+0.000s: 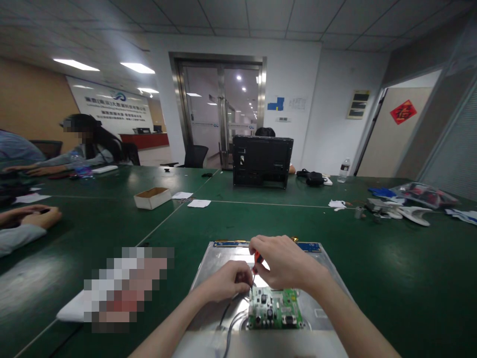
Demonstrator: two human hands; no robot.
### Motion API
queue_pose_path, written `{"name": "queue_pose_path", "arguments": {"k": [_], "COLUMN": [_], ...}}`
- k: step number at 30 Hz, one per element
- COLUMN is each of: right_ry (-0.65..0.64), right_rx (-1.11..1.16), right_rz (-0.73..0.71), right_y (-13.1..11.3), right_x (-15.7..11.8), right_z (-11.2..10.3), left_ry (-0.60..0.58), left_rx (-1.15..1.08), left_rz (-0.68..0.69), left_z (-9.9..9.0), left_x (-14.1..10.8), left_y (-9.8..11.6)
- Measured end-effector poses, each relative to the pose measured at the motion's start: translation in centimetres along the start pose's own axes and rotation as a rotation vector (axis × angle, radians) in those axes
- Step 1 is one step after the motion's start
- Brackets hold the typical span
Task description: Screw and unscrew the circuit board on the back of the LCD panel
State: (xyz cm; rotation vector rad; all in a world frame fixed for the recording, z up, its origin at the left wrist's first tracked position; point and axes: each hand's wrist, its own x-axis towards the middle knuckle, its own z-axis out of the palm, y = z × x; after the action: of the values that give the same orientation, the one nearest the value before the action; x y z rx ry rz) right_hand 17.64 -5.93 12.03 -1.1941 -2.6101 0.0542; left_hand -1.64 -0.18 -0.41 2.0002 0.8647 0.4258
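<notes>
A screwdriver with an orange-red handle [258, 257] is gripped from above in my right hand [280, 258]. Its thin shaft points down at the upper left corner of a green circuit board [275, 311]. Close beside the tip, my left hand [228, 281] has its fingers curled together; what they hold, if anything, is hidden. The board lies on a flat silver metal panel [324, 313], which has a narrow blue circuit strip [311, 246] along its far edge. Dark cables [231, 328] run over the panel to the left of the board.
A small open box [152, 198] and paper scraps [199, 203] lie farther off on the green table [179, 228]. A black monitor housing [263, 161] stands at the back. Loose parts [387, 208] and a water bottle [344, 170] are at right. Other people's hands [40, 216] are at left.
</notes>
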Motion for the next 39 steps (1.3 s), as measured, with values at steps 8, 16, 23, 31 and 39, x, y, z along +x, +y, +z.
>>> {"name": "queue_pose_path", "arguments": {"k": [8, 16, 23, 31, 39], "right_ry": [-0.004, -0.012, 0.011, 0.034, 0.035], "right_rx": [-0.104, -0.042, -0.101, -0.195, -0.146], "right_rz": [0.026, 0.003, 0.021, 0.075, 0.081], "right_y": [0.0, 0.0, -0.3, -0.6, -0.6], "right_x": [0.4, -0.1, 0.5, 0.6, 0.6], "right_z": [0.1, -0.3, 0.1, 0.3, 0.3], "left_ry": [0.022, 0.014, 0.027, -0.010, 0.001], "left_rx": [-0.005, -0.038, -0.054, -0.005, 0.014], "left_rz": [-0.026, -0.032, -0.039, -0.023, 0.001], "left_z": [0.0, 0.1, 0.0, -0.1, 0.0], "left_x": [-0.3, -0.1, -0.2, -0.1, -0.1], "left_y": [1.3, 0.8, 1.5, 1.8, 1.1]}}
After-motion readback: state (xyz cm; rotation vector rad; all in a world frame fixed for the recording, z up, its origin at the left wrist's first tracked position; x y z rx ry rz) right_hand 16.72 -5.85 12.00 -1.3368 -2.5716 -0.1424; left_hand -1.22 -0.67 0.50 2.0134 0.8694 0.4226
